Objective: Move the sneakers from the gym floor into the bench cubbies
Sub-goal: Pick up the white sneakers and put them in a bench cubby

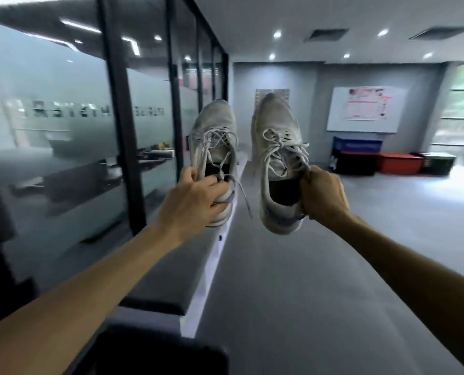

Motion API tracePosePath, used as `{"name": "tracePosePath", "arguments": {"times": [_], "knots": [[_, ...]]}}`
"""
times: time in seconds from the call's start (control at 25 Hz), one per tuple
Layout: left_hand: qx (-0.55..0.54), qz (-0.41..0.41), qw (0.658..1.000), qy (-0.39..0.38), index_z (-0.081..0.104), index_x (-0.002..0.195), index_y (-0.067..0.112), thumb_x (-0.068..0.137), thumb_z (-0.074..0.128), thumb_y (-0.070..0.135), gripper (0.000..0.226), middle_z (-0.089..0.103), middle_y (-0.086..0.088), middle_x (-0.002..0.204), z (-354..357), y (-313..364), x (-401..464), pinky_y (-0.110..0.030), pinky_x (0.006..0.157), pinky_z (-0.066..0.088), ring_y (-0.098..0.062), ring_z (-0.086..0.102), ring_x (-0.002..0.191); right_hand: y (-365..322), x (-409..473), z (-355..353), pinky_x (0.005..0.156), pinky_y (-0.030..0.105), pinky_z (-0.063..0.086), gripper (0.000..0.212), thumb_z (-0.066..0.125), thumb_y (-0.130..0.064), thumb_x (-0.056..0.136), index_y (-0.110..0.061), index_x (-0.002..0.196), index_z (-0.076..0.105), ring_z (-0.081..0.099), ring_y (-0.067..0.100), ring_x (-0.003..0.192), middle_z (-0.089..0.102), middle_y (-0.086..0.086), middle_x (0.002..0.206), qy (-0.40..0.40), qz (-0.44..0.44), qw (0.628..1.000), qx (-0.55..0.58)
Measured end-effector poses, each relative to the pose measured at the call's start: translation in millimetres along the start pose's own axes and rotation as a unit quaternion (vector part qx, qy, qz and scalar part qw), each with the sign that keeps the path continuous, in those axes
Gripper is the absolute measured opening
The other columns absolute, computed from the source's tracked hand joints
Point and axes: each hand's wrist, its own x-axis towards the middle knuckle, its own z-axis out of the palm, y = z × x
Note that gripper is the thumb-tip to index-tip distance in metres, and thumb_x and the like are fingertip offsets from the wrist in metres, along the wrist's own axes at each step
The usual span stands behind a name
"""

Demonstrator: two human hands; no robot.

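Progress: both sneakers are off the gym floor (333, 266) and in the air; neither is stowed. The bench (176, 272) runs along the glass partition (63, 131) at left; its cubby openings do not show from this angle. Carrying and placing appear to remain.

Left sneaker (214, 136): white, laced, toe up and away, above the bench's far end. Left hand (193, 201) grips its heel end, fingers curled round it, arm outstretched.

Right sneaker (277, 158): matching, toe up, over the floor beside the bench. Right hand (324, 197) is closed tight on its collar edge, arm extended.
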Motion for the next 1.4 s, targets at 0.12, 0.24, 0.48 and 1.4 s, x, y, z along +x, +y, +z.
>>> {"name": "tracePosePath", "arguments": {"times": [0.12,0.24,0.48,1.4], "knots": [[-0.043,0.043,0.998,0.020,0.059,0.078,0.008,0.084,0.069,0.027,0.023,0.060,-0.003,0.076,67,55,65,-0.046,0.060,0.045,-0.034,0.043,0.079,88,36,-41,0.062,0.049,0.054,0.021,0.036,-0.014,0.086,-0.008,0.080,0.056,0.060,0.041,0.069,0.064,0.021,0.083,0.026,0.032,0.999,-0.023],[-0.080,0.060,0.995,0.032,0.057,0.077,0.008,0.086,0.063,0.032,0.026,0.059,-0.002,0.076,128,96,124,-0.049,0.061,0.046,-0.034,0.042,0.082,162,65,-69,0.060,0.044,0.050,0.017,0.038,-0.013,0.086,-0.012,0.076,0.052,0.059,0.042,0.071,0.065,0.024,0.084,0.044,0.054,0.996,-0.060],[-0.083,0.141,0.985,0.060,0.054,0.073,0.010,0.088,0.062,0.030,0.025,0.058,0.001,0.072,255,139,235,-0.045,0.065,0.044,-0.032,0.045,0.073,294,144,-81,0.059,0.034,0.034,0.021,0.039,-0.012,0.089,-0.006,0.086,0.058,0.049,0.035,0.067,0.064,0.024,0.088,0.078,0.086,0.988,-0.105],[-0.014,0.025,0.998,0.050,0.059,0.081,0.008,0.091,0.061,0.034,0.028,0.059,-0.001,0.076,666,79,583,-0.045,0.059,0.045,-0.033,0.039,0.081,619,616,79,0.053,0.031,0.033,0.020,0.040,-0.014,0.090,-0.009,0.077,0.054,0.048,0.027,0.057,0.056,0.010,0.072,0.049,-0.018,0.997,-0.061]]}}
